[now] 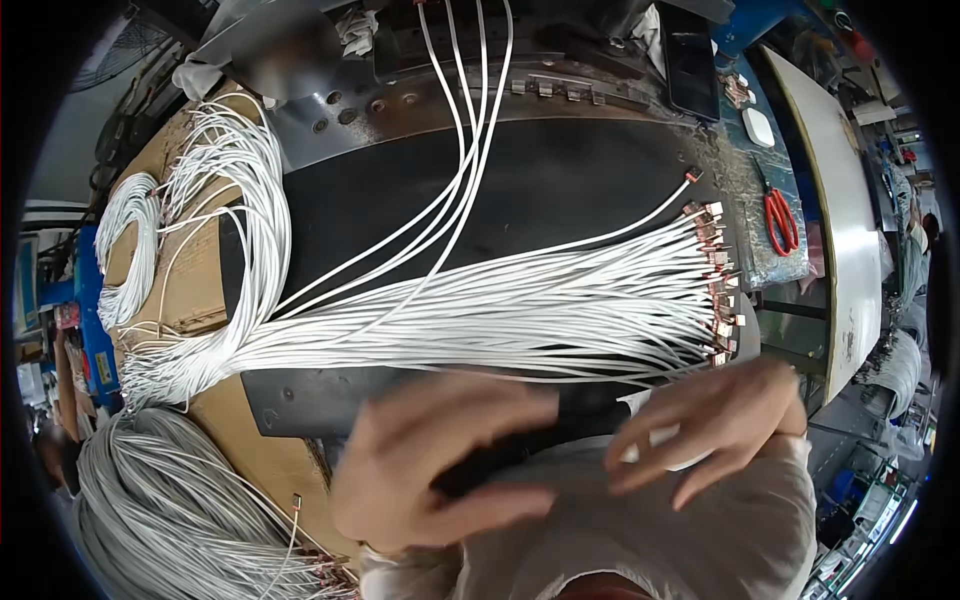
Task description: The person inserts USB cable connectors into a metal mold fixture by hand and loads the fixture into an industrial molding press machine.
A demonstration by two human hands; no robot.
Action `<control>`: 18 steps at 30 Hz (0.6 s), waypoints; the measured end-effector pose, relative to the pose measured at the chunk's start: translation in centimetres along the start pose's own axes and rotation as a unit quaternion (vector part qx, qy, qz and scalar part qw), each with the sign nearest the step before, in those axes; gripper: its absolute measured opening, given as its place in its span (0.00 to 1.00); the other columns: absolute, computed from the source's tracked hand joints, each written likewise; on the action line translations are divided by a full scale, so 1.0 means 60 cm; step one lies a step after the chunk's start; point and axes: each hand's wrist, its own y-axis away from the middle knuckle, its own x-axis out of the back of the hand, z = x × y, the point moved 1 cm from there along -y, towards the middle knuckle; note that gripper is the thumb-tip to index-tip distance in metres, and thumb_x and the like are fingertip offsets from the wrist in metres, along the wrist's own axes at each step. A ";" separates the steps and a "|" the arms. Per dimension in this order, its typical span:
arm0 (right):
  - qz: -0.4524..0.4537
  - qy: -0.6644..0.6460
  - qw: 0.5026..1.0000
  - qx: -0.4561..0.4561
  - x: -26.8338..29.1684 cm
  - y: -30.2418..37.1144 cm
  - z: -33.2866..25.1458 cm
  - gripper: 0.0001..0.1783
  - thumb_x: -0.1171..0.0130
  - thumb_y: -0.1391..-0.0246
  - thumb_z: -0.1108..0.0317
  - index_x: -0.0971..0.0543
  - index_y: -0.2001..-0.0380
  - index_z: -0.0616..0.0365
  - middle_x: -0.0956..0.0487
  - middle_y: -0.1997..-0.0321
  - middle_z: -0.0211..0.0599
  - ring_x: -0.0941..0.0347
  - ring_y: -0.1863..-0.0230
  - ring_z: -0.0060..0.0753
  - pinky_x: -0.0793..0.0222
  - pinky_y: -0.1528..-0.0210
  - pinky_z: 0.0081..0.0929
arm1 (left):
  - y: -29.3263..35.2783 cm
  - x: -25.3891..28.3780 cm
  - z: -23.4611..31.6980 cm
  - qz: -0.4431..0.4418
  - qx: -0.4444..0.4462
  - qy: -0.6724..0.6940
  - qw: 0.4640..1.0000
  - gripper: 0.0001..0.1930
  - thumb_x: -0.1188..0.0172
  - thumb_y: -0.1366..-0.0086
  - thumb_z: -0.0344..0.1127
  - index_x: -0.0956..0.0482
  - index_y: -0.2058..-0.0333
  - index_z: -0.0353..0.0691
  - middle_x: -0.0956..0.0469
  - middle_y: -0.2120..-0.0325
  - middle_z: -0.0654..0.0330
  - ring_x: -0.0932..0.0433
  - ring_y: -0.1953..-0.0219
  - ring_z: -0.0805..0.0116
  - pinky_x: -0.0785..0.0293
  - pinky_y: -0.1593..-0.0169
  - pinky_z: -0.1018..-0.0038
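Black tabletop [590,180] spreads beneath a fanned bundle of white cables [480,315], my landmark here, lying crosswise in front of me. Small connectors [722,262] crowd the bundle's right end, while one cable with a dark-and-red connector [693,175] strays just beyond them. Four loose cables [468,120] run from the bundle toward the metal machine bed [390,105] on its far side.

Both my hands are on the near side of the bundle. My left hand [430,450] is blurred, fingers curved and parted from the thumb; my right hand [715,420], near the connector end, is open too, its fingers loosely bent and spread.

Left of the bundle, a smaller cable coil [128,250] lies on cardboard [195,275]; at its near left sits a large cable heap [165,500]. Red-handled scissors [781,222] lie right of the bundle, past the connectors.
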 end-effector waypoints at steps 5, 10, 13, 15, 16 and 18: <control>0.189 -0.285 0.878 -0.335 -0.269 0.132 0.182 0.28 0.37 0.39 0.62 0.30 0.40 0.61 0.24 0.45 0.43 0.25 0.48 0.39 0.29 0.50 0.32 | 0.254 -0.125 -0.187 0.098 0.205 0.357 0.906 0.26 0.32 0.37 0.44 0.24 0.48 0.29 0.21 0.60 0.53 0.27 0.68 0.71 0.29 0.67 0.74; 0.682 -0.480 0.544 -0.094 -0.387 0.137 0.319 0.32 0.45 0.38 0.47 0.31 0.38 0.56 0.24 0.42 0.37 0.28 0.42 0.41 0.30 0.44 0.39 | 0.329 -0.181 -0.330 0.365 0.229 0.439 0.788 0.27 0.51 0.27 0.57 0.30 0.45 0.38 0.24 0.54 0.59 0.27 0.63 0.72 0.32 0.66 0.72; 0.762 -0.443 0.471 -0.040 -0.415 0.123 0.387 0.36 0.54 0.38 0.39 0.33 0.37 0.54 0.26 0.39 0.35 0.30 0.39 0.42 0.34 0.37 0.41 | 0.289 -0.189 -0.366 0.562 0.272 0.276 0.731 0.21 0.58 0.24 0.54 0.29 0.50 0.42 0.25 0.56 0.64 0.26 0.60 0.72 0.30 0.62 0.72; 0.756 -0.454 0.470 -0.044 -0.407 0.107 0.369 0.35 0.55 0.37 0.40 0.33 0.37 0.54 0.27 0.38 0.36 0.31 0.38 0.42 0.36 0.36 0.41 | 0.313 -0.186 -0.378 0.540 0.284 0.302 0.732 0.20 0.57 0.23 0.52 0.29 0.49 0.41 0.25 0.56 0.63 0.26 0.58 0.72 0.29 0.60 0.72; 0.746 -0.466 0.473 -0.049 -0.386 0.089 0.346 0.35 0.56 0.36 0.40 0.33 0.37 0.54 0.27 0.37 0.36 0.32 0.37 0.42 0.38 0.34 0.40 | 0.330 -0.181 -0.382 0.522 0.293 0.326 0.731 0.19 0.57 0.23 0.50 0.28 0.49 0.41 0.25 0.56 0.63 0.26 0.56 0.72 0.29 0.57 0.72; 0.742 -0.472 0.474 -0.048 -0.359 0.075 0.325 0.34 0.57 0.36 0.41 0.33 0.37 0.54 0.28 0.36 0.36 0.33 0.36 0.41 0.40 0.33 0.40 | 0.330 -0.171 -0.384 0.497 0.299 0.353 0.734 0.18 0.56 0.23 0.48 0.28 0.48 0.41 0.25 0.55 0.63 0.26 0.55 0.71 0.28 0.55 0.72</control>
